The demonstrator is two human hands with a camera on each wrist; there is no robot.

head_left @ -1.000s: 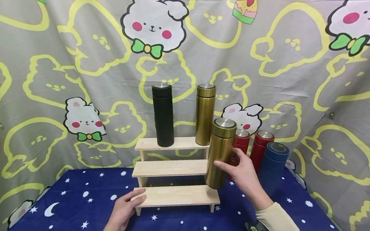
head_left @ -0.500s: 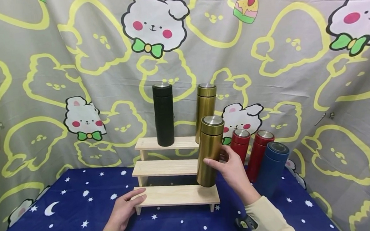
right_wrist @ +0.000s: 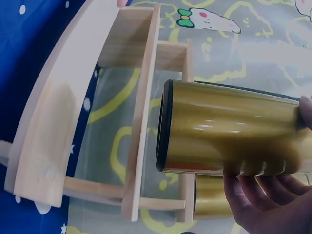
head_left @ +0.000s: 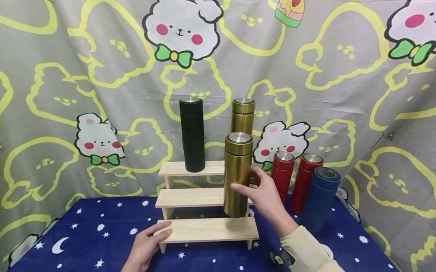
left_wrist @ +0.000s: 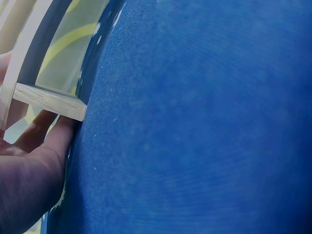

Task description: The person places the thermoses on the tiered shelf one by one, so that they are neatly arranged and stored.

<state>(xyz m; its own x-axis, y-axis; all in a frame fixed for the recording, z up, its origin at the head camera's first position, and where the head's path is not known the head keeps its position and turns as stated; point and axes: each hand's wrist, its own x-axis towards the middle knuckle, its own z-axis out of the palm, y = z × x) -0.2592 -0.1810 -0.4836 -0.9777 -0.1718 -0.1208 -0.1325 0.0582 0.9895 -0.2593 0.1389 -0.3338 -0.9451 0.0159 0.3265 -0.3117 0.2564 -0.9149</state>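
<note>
My right hand (head_left: 267, 202) grips a gold thermos (head_left: 236, 174), thumb on the near side and fingers round the far side. The thermos is nearly upright and overlaps the right part of the three-step wooden stand (head_left: 202, 230); in the right wrist view its dark base (right_wrist: 165, 126) is apart from the steps. At the lowest step's left end my left hand (head_left: 145, 245) holds the stand, thumb over the board and other fingers by the leg (left_wrist: 51, 100). A black thermos (head_left: 193, 140) and another gold thermos (head_left: 243, 115) stand on the top step.
Two red thermoses (head_left: 283, 175) (head_left: 308, 184) and a blue thermos (head_left: 322, 196) stand on the blue star-patterned cloth (head_left: 108, 245), right of the stand. A grey cartoon-print curtain (head_left: 132, 104) hangs close behind.
My right hand has carried the gold thermos left and slightly up, from beside the red thermoses to over the stand's right part. The left hand stays at the lowest step.
</note>
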